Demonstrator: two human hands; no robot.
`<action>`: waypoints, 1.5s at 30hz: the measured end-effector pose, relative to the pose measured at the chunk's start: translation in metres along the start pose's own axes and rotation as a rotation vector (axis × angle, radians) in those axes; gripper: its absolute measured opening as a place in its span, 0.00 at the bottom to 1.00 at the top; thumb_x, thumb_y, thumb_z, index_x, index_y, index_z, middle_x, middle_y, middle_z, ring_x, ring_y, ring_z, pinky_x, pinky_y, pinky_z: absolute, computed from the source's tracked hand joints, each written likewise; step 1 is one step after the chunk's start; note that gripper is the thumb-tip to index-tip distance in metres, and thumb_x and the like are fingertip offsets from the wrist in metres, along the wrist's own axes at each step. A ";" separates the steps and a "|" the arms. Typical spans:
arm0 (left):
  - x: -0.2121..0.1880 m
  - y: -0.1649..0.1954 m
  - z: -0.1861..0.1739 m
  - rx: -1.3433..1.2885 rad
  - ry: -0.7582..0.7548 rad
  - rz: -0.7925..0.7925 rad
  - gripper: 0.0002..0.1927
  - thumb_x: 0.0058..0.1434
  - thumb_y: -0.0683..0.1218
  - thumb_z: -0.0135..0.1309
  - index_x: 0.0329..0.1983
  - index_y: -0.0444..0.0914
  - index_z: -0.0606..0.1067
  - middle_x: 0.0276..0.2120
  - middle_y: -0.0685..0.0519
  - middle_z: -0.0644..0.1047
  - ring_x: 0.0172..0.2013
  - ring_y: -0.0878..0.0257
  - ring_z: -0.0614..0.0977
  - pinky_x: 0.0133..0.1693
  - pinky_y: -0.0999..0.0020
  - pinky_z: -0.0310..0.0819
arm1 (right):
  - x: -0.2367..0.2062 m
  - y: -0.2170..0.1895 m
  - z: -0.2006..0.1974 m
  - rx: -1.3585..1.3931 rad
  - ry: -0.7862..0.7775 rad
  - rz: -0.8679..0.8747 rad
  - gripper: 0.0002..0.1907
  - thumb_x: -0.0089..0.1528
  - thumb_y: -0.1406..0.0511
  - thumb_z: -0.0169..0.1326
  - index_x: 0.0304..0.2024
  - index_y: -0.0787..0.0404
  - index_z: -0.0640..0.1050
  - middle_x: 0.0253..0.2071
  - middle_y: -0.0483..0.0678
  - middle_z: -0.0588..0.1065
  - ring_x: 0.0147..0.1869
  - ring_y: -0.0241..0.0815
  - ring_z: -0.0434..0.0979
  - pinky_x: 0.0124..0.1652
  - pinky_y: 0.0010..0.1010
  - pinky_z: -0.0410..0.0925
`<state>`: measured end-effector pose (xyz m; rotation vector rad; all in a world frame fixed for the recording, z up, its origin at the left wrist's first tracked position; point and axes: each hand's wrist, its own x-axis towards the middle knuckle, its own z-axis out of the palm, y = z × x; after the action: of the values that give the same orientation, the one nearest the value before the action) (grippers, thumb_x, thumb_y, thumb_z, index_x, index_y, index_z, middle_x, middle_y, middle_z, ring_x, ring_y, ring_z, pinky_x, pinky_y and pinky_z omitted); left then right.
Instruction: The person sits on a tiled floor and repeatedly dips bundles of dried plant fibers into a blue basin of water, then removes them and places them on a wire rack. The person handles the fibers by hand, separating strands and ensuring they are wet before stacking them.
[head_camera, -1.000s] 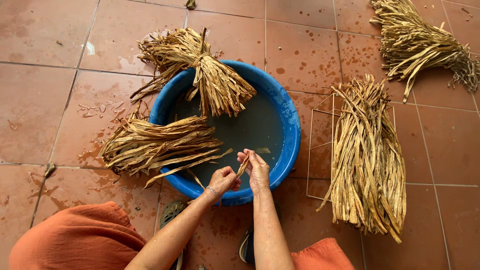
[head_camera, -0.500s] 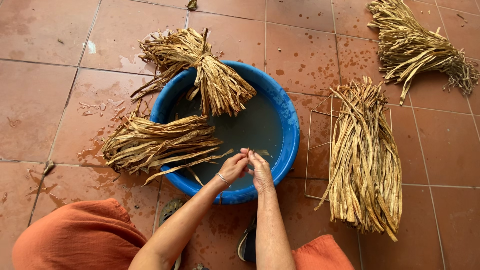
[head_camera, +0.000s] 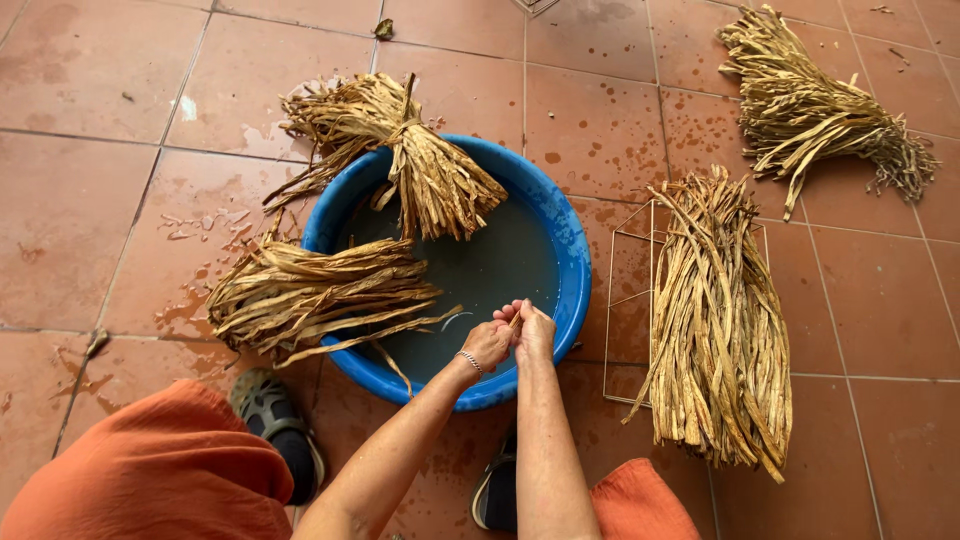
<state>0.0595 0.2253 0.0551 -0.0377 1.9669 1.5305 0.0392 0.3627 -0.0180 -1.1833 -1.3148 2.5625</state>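
a thin, pale tan strip (head_camera: 516, 319), narrow and dried-looking, sits pinched between the fingertips of the left hand (head_camera: 487, 343) and right hand (head_camera: 535, 332). only a short length shows above the fingers; the rest is hidden. both hands are pressed together over the near inner edge of a round blue basin (head_camera: 570, 250), which holds dark water. the strip stands roughly upright, tilted slightly.

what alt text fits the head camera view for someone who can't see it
Two hands, left hand and right hand, pinch a thin dried strip together over a blue basin of water on a wet tiled floor. Two leaf bundles rest on the rim; another lies on a wire rack beside it.
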 end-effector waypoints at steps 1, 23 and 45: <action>-0.002 0.000 0.000 -0.114 -0.023 -0.093 0.16 0.65 0.53 0.44 0.32 0.38 0.76 0.20 0.52 0.74 0.22 0.62 0.75 0.23 0.63 0.69 | 0.006 -0.007 0.001 0.028 0.042 0.033 0.13 0.71 0.62 0.43 0.36 0.64 0.73 0.28 0.50 0.73 0.29 0.46 0.77 0.33 0.44 0.76; -0.052 -0.015 -0.036 -0.378 -0.296 -0.034 0.10 0.63 0.47 0.40 0.28 0.41 0.68 0.18 0.59 0.64 0.19 0.71 0.62 0.20 0.73 0.56 | 0.084 -0.149 -0.011 0.145 0.309 -0.322 0.11 0.69 0.65 0.42 0.36 0.63 0.72 0.19 0.40 0.61 0.16 0.30 0.53 0.17 0.24 0.49; -0.038 -0.080 -0.095 1.246 -0.074 0.029 0.16 0.57 0.45 0.56 0.50 0.40 0.77 0.52 0.46 0.73 0.55 0.50 0.72 0.50 0.49 0.69 | 0.064 -0.095 -0.019 -0.196 0.102 -0.276 0.08 0.69 0.66 0.51 0.41 0.66 0.76 0.30 0.49 0.73 0.25 0.37 0.71 0.26 0.30 0.71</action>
<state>0.0780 0.1027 0.0163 0.5471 2.5021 0.1096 -0.0231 0.4588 0.0030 -1.0549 -1.6081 2.1955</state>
